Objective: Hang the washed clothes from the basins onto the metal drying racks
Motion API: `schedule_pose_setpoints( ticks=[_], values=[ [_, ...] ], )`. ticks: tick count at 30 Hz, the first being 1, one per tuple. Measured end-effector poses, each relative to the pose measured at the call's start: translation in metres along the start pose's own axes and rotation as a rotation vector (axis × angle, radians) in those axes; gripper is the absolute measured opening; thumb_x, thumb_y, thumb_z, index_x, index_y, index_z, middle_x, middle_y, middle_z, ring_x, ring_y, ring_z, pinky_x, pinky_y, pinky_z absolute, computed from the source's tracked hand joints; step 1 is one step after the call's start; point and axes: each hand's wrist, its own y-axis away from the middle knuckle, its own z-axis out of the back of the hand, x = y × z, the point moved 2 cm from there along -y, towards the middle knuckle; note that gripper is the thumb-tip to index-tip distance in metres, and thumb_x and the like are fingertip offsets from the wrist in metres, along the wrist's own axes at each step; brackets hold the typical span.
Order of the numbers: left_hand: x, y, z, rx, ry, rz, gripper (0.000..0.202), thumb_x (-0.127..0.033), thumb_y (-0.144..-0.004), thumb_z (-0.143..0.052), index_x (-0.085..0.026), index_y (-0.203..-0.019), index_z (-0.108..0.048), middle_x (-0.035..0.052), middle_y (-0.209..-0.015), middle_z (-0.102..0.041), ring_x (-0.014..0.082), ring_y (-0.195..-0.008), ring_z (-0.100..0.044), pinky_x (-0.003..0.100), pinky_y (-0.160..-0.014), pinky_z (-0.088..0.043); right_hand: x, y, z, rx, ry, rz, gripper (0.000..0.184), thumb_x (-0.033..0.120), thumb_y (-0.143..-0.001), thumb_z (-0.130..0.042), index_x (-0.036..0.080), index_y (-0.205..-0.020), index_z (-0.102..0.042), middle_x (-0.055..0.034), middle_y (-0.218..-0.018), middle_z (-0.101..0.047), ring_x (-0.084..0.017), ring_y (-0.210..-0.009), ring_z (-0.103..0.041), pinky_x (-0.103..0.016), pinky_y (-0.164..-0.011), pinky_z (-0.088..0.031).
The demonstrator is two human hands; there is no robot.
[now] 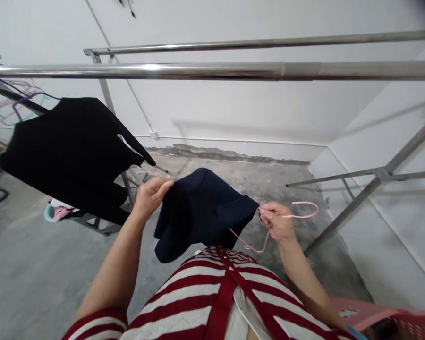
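A dark navy garment (205, 208) is stretched between my two hands in front of my striped top. My left hand (150, 196) pinches its upper left edge between thumb and fingers. At the garment's right corner, my right hand (275, 219) is closed on the cloth and on a pink hanger (306, 216) together. The hanger's hook sticks out to the right, and one of its arms hangs below the hand, in front of the garment. What kind of garment it is cannot be made out from its folds.
A metal clothes rail (156, 71) crosses ahead, with a second rail (198, 46) behind. On the left hang a black long-sleeved top (67, 151) and several hangers (17, 101). A light green basin (49, 212) stands low left, a pink basket (386, 314) lower right. Rack legs (361, 198) slant at right.
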Motion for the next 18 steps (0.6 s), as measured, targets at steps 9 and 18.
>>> schedule_pose_setpoints(
  ticks=[9, 18],
  values=[
    [-0.087, 0.034, -0.025, 0.563, -0.516, -0.554, 0.030, -0.045, -0.089, -0.048, -0.019, -0.088, -0.064, 0.0034, -0.075, -0.067, 0.0167, -0.070, -0.064, 0.028, -0.068, -0.048, -0.026, 0.017, -0.048, 0.413, 0.275, -0.147, 0.017, 0.036, -0.064, -0.073, 0.019, -0.067, -0.071, 0.0016, -0.045, -0.052, -0.007, -0.039, -0.040, -0.020, -0.038, -0.028],
    [-0.065, 0.059, -0.019, 0.632, -0.462, -0.454, 0.055, -0.068, -0.084, -0.038, -0.019, -0.067, -0.058, 0.0009, -0.058, -0.063, 0.0125, -0.051, -0.057, 0.026, -0.044, -0.019, -0.034, -0.009, -0.033, 0.797, 0.244, -0.344, 0.053, 0.056, -0.052, -0.078, 0.019, -0.089, -0.069, -0.0023, -0.062, -0.062, -0.012, -0.052, -0.053, -0.024, -0.048, -0.042]
  ],
)
